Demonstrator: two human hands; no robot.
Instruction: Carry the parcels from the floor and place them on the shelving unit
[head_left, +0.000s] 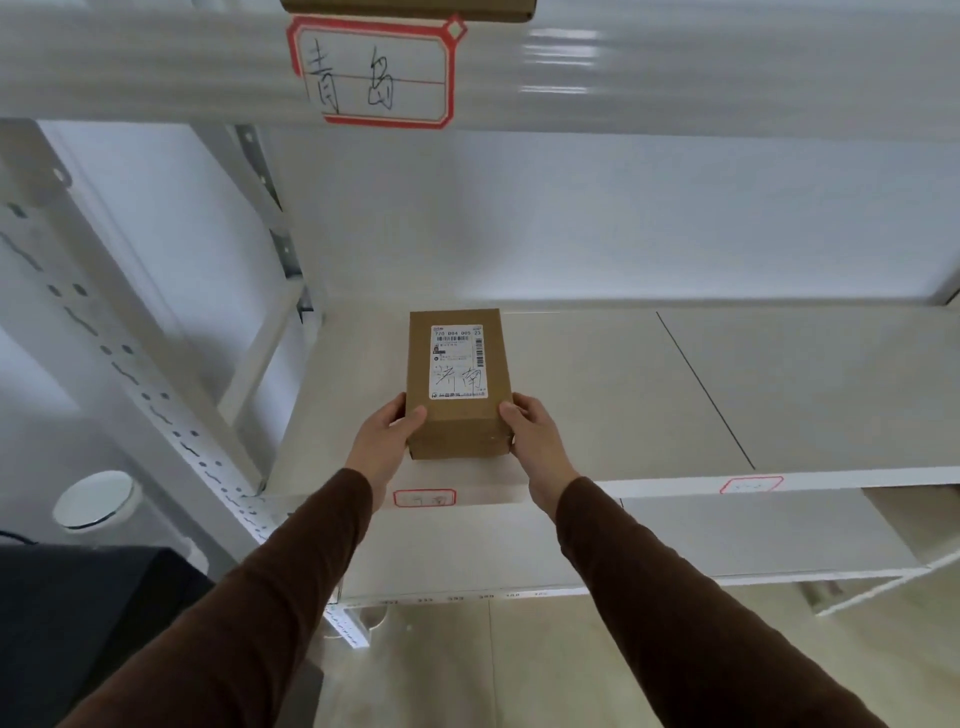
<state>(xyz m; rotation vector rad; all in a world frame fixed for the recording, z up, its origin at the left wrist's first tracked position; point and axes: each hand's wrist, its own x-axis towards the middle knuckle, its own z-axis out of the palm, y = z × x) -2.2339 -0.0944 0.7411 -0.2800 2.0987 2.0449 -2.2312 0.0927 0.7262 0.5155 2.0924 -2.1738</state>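
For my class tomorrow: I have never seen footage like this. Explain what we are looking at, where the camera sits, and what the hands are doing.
There is no machine here. A camera worn on a person's head looks forward and down, so you see their own two arms in brown sleeves. The left hand and right hand grip the near end of a small cardboard box from either side. It bears a printed shipping label with handwriting. The box sits on, or just above, a pale shelf board of a white metal rack. A red-bordered tag hangs on the beam above.
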